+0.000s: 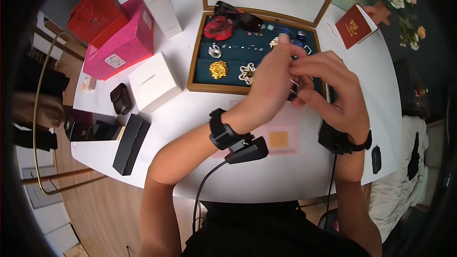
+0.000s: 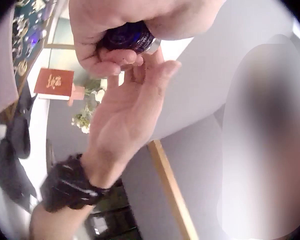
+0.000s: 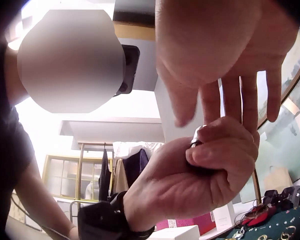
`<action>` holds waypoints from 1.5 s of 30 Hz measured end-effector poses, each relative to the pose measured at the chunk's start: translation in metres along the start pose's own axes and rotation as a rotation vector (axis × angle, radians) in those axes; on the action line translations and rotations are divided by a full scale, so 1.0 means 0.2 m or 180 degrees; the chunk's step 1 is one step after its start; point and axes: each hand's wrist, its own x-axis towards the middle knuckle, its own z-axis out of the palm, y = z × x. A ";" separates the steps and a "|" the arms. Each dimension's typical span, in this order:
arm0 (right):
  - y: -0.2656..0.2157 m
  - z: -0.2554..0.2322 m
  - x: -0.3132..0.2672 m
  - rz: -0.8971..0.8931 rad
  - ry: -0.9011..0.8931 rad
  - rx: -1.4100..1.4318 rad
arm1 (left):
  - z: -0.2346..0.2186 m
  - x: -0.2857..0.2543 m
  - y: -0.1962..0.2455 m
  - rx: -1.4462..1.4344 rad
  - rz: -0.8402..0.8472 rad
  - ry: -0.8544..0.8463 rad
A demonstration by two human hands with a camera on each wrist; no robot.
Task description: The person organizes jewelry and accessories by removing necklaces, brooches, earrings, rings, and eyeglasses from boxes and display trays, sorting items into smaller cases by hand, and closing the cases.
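My left hand [image 1: 271,83] curls its fingers round a small dark blue rounded object [image 2: 127,37] with a silver end, like a little glass bottle; much of it is hidden in the fist. In the right wrist view the silver end [image 3: 196,135] pokes out beside the thumb. My right hand [image 1: 340,88] is close against the left, fingers extended, fingertips right by the object. Below both hands on the table lies a pale pink sheet [image 1: 259,139] with a gold square [image 1: 279,139]. Behind them is a wood-framed jewellery tray [image 1: 193,74] lined in dark green.
In the tray are a gold flower brooch [image 1: 218,70], a pearl flower brooch [image 1: 247,73], a red flower [image 1: 218,28] and sunglasses [image 1: 250,21]. A white box [image 1: 154,83], pink box [image 1: 121,43] and black box [image 1: 131,145] stand left; a red booklet [image 1: 354,27] stands right.
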 end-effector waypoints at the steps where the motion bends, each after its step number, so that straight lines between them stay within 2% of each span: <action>1: -0.02 0.01 0.00 -0.0029 -0.0012 0.0023 | 0.00 -0.01 0.00 0.0343 0.0237 -0.0080; 4: -0.07 0.00 -0.02 0.0019 0.0073 -0.0039 | 0.01 -0.03 0.02 0.1264 0.0822 -0.0281; 5: -0.08 0.01 -0.02 0.0023 0.0073 -0.0044 | 0.01 -0.03 0.02 0.1259 0.0821 -0.0286; 7: -0.10 0.03 -0.02 -0.0052 0.0221 -0.0229 | 0.02 -0.04 0.01 0.1279 0.1276 -0.0146; 8: -0.11 0.03 -0.02 -0.0050 0.0214 -0.0218 | 0.01 -0.03 0.00 0.1277 0.1269 -0.0134; 10: -0.11 0.04 -0.01 -0.0147 0.0357 -0.0316 | -0.01 -0.01 -0.01 0.1361 0.1533 -0.0256; 13: -0.14 0.04 0.00 0.0083 0.0441 -0.0161 | 0.01 -0.05 0.01 0.1127 0.1287 -0.0235; 16: -0.14 0.03 0.01 -0.0179 0.0363 -0.0554 | 0.03 -0.07 0.03 0.1087 0.1518 -0.0161; 17: -0.14 0.03 0.00 -0.0232 0.0341 -0.0527 | 0.04 -0.08 0.03 0.1091 0.1558 -0.0112; 19: -0.15 0.01 0.00 -0.0159 0.0417 -0.0292 | 0.05 -0.09 0.06 0.0985 0.1670 -0.0361; 21: -0.09 0.00 0.01 -0.0240 0.0686 -0.0159 | 0.05 -0.07 0.09 0.0957 0.1776 -0.0432; 23: -0.05 -0.01 0.06 0.0294 0.1330 0.0783 | 0.05 -0.02 0.16 0.1745 0.3670 0.0475; 24: -0.01 -0.05 0.11 0.0415 0.1377 0.0704 | 0.02 -0.04 0.21 0.2028 0.4218 0.0793; 25: 0.02 -0.09 0.19 0.0527 0.1424 0.0616 | 0.01 -0.09 0.26 0.2035 0.4254 0.0857; 26: 0.01 -0.12 0.27 0.0694 0.1201 0.0900 | 0.01 -0.14 0.30 0.2212 0.4093 0.0379; 27: 0.00 -0.08 0.36 0.0476 0.1368 0.0870 | 0.01 -0.19 0.32 0.2376 0.3917 -0.0097; 28: -0.01 -0.05 0.44 0.0634 0.1265 0.1032 | 0.05 -0.22 0.30 0.2078 0.3867 -0.0288; 29: -0.01 -0.01 0.52 0.0799 0.1153 0.1187 | 0.07 -0.26 0.29 0.2070 0.3919 -0.0233; 31: 0.03 0.10 0.69 0.0152 0.0551 0.1290 | 0.10 -0.31 0.25 0.2985 0.3853 -0.0786; 32: 0.02 0.18 0.76 0.0004 0.0297 0.1340 | 0.11 -0.32 0.23 0.2986 0.3877 -0.0735; 34: -0.01 0.36 0.89 -0.0317 -0.0191 0.1252 | 0.10 -0.32 0.19 0.3526 0.4726 -0.0810; 35: -0.03 0.45 0.94 -0.0488 -0.0428 0.1112 | 0.10 -0.34 0.18 0.3528 0.4752 -0.0777; 37: -0.08 0.60 1.01 -0.0781 -0.0991 0.0941 | 0.09 -0.35 0.19 0.3807 0.4414 -0.0996; 39: -0.14 0.73 1.05 -0.0834 -0.1358 0.0773 | 0.09 -0.37 0.23 0.3766 0.4360 -0.0974; 40: -0.10 0.81 1.07 -0.1130 -0.1493 0.0631 | 0.09 -0.38 0.24 0.3722 0.4257 -0.0987; 45: -0.10 1.03 1.07 -0.0937 -0.1986 0.0706 | 0.08 -0.39 0.29 0.3616 0.4381 -0.0886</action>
